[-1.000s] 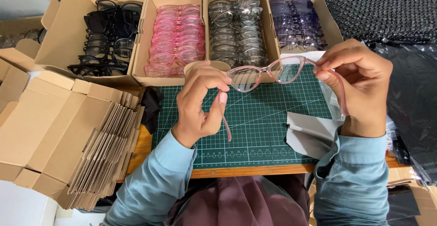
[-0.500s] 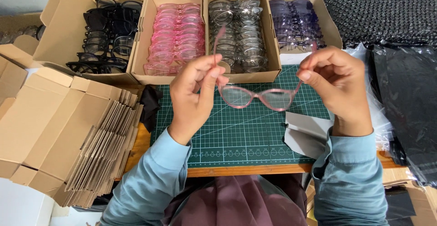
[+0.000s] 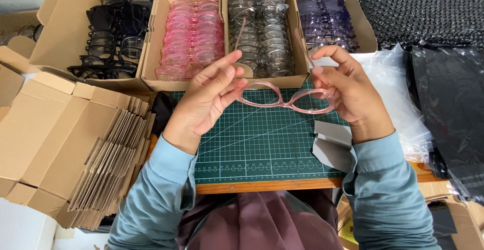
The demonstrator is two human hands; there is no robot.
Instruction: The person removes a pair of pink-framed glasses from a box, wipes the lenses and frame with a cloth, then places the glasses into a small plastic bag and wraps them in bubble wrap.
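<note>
Two hands: both pinched on pink glasses (image 3: pixel 286 98)
left hand (image 3: pixel 209 101): grips left rim end
right hand (image 3: pixel 348 91): grips right end
glasses: between hands, above green cutting mat (image 3: pixel 262 139)

Pink glasses (image 3: pixel 287 99): translucent glossy plastic, smooth. Cutting mat (image 3: pixel 262 139) beneath them: matt green, rubbery-looking, smooth. Boxes (image 3: pixel 65 43) behind the mat and flat stack (image 3: pixel 96 164) left of it: plain matt brown cardboard. Right of the mat: glossy crinkled clear plastic bags (image 3: pixel 398 94); black sheet (image 3: pixel 418 8), bubbled texture.
</note>
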